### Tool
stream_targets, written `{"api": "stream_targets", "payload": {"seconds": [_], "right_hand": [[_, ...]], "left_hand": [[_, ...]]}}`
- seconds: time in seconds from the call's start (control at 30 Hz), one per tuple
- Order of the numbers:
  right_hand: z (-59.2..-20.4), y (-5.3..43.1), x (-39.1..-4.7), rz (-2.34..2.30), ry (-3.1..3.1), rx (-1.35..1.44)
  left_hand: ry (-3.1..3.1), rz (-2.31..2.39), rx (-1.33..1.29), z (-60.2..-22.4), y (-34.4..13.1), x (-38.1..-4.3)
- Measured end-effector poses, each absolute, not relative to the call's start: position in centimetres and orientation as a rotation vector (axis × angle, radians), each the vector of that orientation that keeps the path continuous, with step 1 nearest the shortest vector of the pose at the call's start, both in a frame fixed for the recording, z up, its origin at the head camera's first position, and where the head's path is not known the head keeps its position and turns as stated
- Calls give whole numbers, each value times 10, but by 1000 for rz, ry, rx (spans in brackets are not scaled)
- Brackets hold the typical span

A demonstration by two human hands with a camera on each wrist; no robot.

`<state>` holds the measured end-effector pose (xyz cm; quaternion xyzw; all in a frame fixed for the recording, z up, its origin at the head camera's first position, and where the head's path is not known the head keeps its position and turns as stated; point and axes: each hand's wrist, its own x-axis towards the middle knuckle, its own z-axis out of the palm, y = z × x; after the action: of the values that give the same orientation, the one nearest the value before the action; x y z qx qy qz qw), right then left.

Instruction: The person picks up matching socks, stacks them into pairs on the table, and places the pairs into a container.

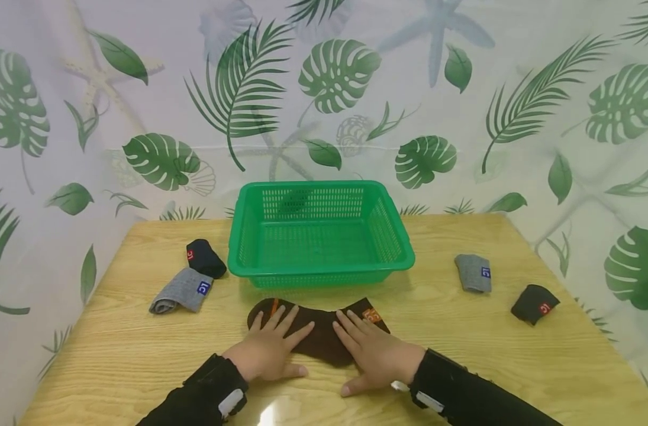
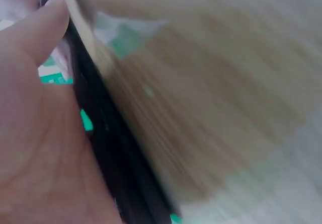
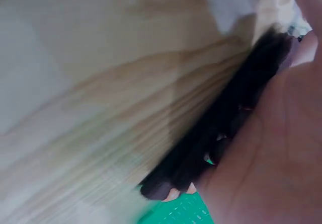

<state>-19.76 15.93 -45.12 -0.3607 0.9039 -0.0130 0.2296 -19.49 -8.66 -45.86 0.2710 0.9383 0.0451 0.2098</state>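
Observation:
A dark brown sock (image 1: 324,334) with orange marks lies sideways on the wooden table, in front of the green basket. Flat on its left part rests my left hand (image 1: 270,349), fingers spread and straight. My right hand (image 1: 377,355) lies on the part near the orange label, its fingers extended too. Both thumbs point inward, off the fabric. In the left wrist view the sock (image 2: 118,148) shows edge-on as a dark strip beside the palm. A similar dark strip of sock (image 3: 211,128) runs along the palm in the right wrist view. Fabric under the fingers is hidden.
Behind the sock stands a green plastic basket (image 1: 324,271). To the left lie a folded grey sock (image 1: 182,290) and a black one (image 1: 205,260), touching. Rightward are another grey sock (image 1: 471,273) and a black sock (image 1: 534,303). A leaf-patterned curtain (image 1: 355,160) borders the table.

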Motion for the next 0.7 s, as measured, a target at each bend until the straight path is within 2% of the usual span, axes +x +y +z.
{"api": "stream_targets", "payload": {"seconds": [0.23,0.5,0.7], "right_hand": [[-447,166,-194,13,2480,-983],[-439,175,-217,-423,2821,-848],[-438,186,-226,-443,2973,-487]], "left_hand": [[2536,149,688,-454,-94,-195],[2866,595,773,-443,-103,-208],[3103,695,404,-440,-127,-213]]}}
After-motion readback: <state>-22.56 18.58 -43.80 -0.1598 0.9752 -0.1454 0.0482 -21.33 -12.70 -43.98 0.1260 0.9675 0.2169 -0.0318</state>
